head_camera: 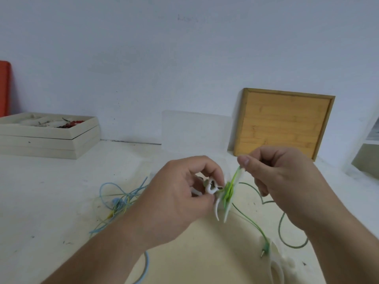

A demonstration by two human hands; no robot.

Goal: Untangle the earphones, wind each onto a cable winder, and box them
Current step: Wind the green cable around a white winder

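My left hand [184, 193] grips a white cable winder [220, 198] above the table, with green earphone cable [229, 191] wrapped round its middle. My right hand [283, 177] pinches that green cable just above the winder. The loose rest of the green cable [287, 240] loops over the table to the right and ends in a jack plug [263, 253]. A tangle of blue and yellow earphone cables [117, 199] lies on the table left of my left forearm. A second white winder [276, 263] lies near the bottom right.
A cream compartment box [47, 136] with small items stands at the back left. A wooden tray [283, 124] leans against the wall at the back right, with a clear box [194, 130] beside it. A red object [4, 87] is at the left edge.
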